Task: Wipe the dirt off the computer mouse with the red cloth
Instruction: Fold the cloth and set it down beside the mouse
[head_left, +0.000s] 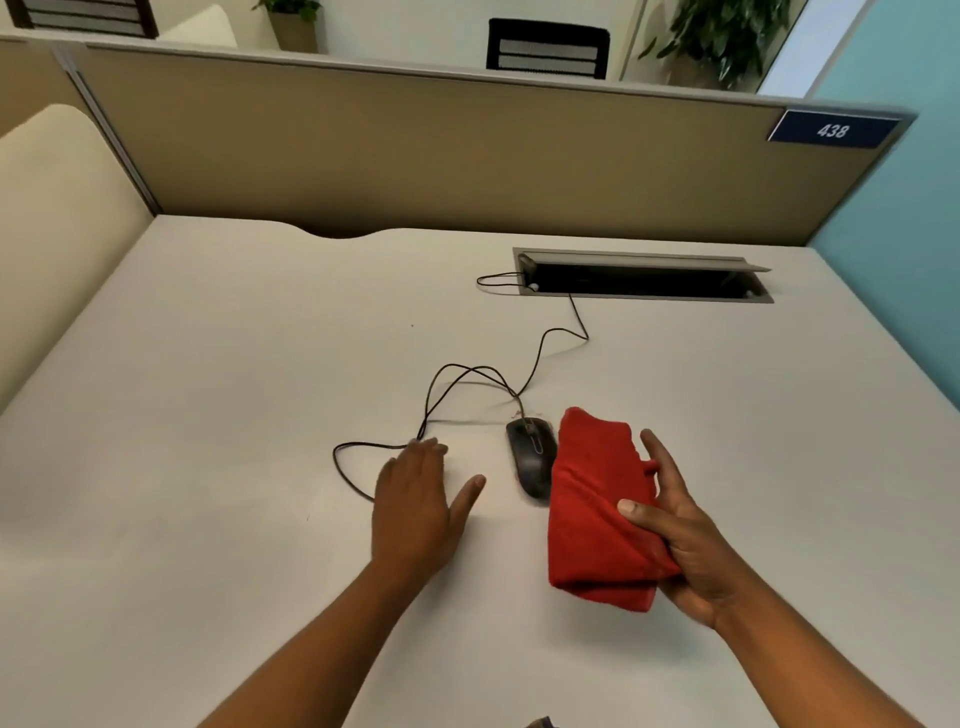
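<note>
A black wired computer mouse (530, 454) lies on the white desk (234, 364), with faint reddish marks on the desk just behind it. A folded red cloth (592, 504) is held just right of the mouse, and its left edge hides the mouse's right side. My right hand (680, 535) grips the cloth from the right, thumb on top and fingers behind it. My left hand (415, 504) hovers flat and open to the left of the mouse, fingers straight, touching nothing that I can tell.
The mouse cable (452, 384) loops across the desk behind my left hand and runs into an open cable slot (644, 283) at the back. A beige partition (415, 156) walls the far edge. A cream panel (52, 234) stands at the left.
</note>
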